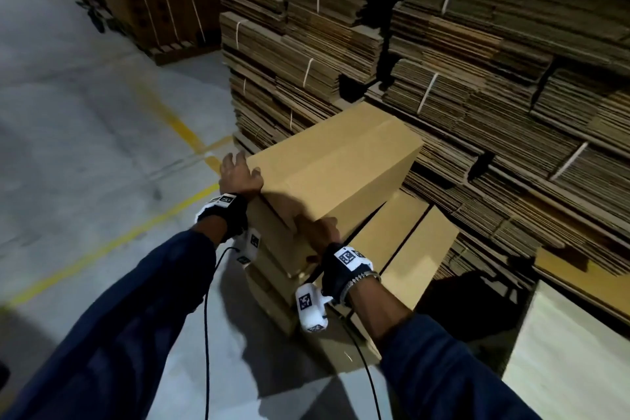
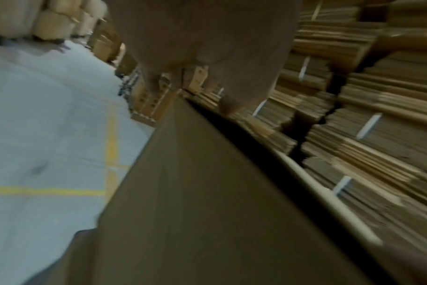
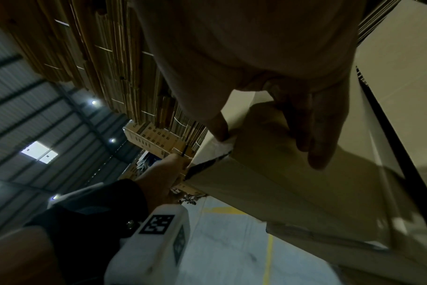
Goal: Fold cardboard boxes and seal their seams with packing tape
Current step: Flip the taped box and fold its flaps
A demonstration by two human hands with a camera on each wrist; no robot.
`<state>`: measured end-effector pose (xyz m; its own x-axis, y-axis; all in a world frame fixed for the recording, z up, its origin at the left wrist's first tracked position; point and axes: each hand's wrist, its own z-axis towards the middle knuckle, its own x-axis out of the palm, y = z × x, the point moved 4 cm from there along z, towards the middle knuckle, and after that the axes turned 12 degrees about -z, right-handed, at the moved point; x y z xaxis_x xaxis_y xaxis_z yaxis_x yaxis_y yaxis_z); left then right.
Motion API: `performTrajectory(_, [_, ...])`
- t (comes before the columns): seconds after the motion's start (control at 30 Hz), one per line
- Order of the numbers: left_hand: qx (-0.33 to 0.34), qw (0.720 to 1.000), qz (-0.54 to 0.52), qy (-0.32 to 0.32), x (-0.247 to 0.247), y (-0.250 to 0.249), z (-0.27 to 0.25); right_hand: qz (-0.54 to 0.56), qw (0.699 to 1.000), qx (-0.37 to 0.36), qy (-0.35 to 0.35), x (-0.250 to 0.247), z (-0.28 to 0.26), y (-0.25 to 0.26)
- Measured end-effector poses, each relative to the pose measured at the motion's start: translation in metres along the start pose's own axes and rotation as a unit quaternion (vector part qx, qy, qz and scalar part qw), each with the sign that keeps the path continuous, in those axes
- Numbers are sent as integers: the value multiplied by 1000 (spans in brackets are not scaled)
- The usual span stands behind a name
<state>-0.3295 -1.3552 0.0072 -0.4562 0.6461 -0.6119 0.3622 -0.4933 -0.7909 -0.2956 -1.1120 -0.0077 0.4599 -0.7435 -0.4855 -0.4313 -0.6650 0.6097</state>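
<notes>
The right hand (image 1: 318, 235) sits nearest, on the near end of the folded cardboard box (image 1: 335, 167). Its fingers (image 3: 314, 135) lie straight and spread flat against the box's end face, and the thumb (image 3: 217, 127) presses at the corner where 2 flaps meet; it is a flat, open press, with nothing curled round the cardboard. A dark wrist strap with a white marked camera block (image 1: 312, 309) hangs below that wrist.

The left hand (image 1: 238, 174) is a little farther, at the box's left top edge. The palm bears on the edge, the fingers loosely spread and only slightly bent; the left wrist view shows them (image 2: 234, 104) reaching out past the long edge without closing on it, so this hand is open too.

The box lies tilted on top of a low stack of flat cardboard blanks (image 1: 405, 242), which rests on the grey floor (image 1: 85, 133) beside yellow floor lines (image 1: 112, 242). The box's top seam runs lengthwise away from the person; whether tape covers it I cannot tell.

Beyond, a tall wall of bundled flat cartons (image 1: 460, 44), tied with white straps, fills the far side.
</notes>
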Motion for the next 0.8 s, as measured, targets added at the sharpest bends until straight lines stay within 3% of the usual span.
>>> performTrajectory(0.17, [173, 982, 55, -45, 3, -76, -41, 25, 999, -29, -14, -27, -4, -12])
performTrajectory(0.3, [297, 953, 52, 31, 46, -148, -87, 23, 995, -63, -74, -82, -14, -32])
performTrajectory(0.43, [351, 926, 58, 126, 118, -213, -152, 26, 989, -53, -135, -167, -23, -91])
performTrajectory(0.6, [369, 893, 67, 248, 239, -268, -265, -3, 969, 1, -248, -298, -67, -226])
performTrajectory(0.8, [393, 838, 34, 377, 393, -334, -462, 24, 942, 86, -323, -427, -136, -438])
